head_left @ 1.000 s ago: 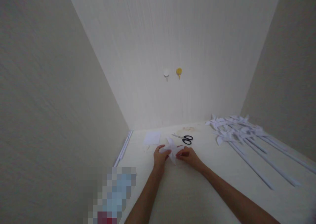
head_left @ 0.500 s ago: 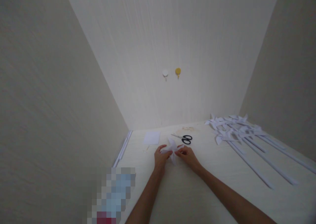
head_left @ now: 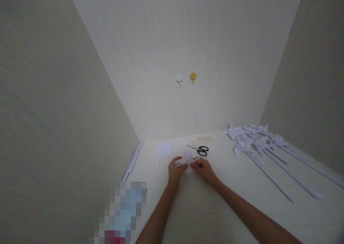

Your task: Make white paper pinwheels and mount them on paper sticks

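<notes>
Both my hands meet over a small white folded paper piece (head_left: 187, 158) on the pale table. My left hand (head_left: 175, 171) pinches its left side with curled fingers. My right hand (head_left: 204, 168) grips its right side, fingertips closed on the paper. The paper looks bunched between them, and its exact shape is hard to make out. Black-handled scissors (head_left: 200, 150) lie just beyond the paper. A flat white paper square (head_left: 164, 149) rests to the left of the scissors.
Several finished white paper pinwheels on long white sticks (head_left: 258, 143) lie fanned out at the right. Thin white sticks (head_left: 133, 160) lie along the left wall. Two hooks, white (head_left: 179, 79) and yellow (head_left: 192, 76), are on the back wall. A pixelated patch (head_left: 122, 215) sits at lower left.
The paper piece has been folded in tighter between my hands, its long flap no longer sticking down. Both hands stayed in place, and the view drifted slightly.
</notes>
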`<state>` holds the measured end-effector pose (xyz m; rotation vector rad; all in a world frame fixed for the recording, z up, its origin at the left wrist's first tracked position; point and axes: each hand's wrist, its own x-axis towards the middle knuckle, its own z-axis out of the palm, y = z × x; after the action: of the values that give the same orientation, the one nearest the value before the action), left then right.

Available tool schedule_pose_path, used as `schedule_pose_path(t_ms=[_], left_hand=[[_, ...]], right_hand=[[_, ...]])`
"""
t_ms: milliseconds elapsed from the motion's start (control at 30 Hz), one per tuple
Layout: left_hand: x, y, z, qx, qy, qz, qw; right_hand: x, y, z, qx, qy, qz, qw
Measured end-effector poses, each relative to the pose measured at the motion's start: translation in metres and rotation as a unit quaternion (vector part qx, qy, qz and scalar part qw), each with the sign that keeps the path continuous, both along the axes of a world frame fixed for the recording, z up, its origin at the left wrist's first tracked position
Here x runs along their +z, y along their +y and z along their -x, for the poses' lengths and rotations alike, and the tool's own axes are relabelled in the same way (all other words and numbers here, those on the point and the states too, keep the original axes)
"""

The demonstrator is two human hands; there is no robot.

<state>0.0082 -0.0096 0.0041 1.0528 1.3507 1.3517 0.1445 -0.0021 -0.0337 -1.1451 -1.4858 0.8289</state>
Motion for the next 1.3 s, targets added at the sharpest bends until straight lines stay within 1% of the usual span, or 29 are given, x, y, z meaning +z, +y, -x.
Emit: schedule_pose_path(t_ms=[200,433,633,1300], left_hand=[[0.0038,-0.0027,-0.0009,-0.005,-0.008,-0.005,1.0],[0.0035,-0.0035,-0.001,-0.019,-0.003,0.001,1.0],[0.0045,-0.0045,-0.001,-0.013,-0.006,0.0,1.0],[-0.0033,-0.0014,0.0028,-0.031,-0.004,-0.012,0.999]], right_hand=[[0.0014,-0.0006,0.0008,-0.004,0.003,-0.006,1.0],[0.0018,-0.0023,0.0011,0.0,0.012,-0.004,1.0],[0.0024,-0.0024,0.0011,-0.006,0.015,-0.007,1.0],[-0.0005,-0.0007,0.0018,-0.005,0.011,-0.017,1.0]])
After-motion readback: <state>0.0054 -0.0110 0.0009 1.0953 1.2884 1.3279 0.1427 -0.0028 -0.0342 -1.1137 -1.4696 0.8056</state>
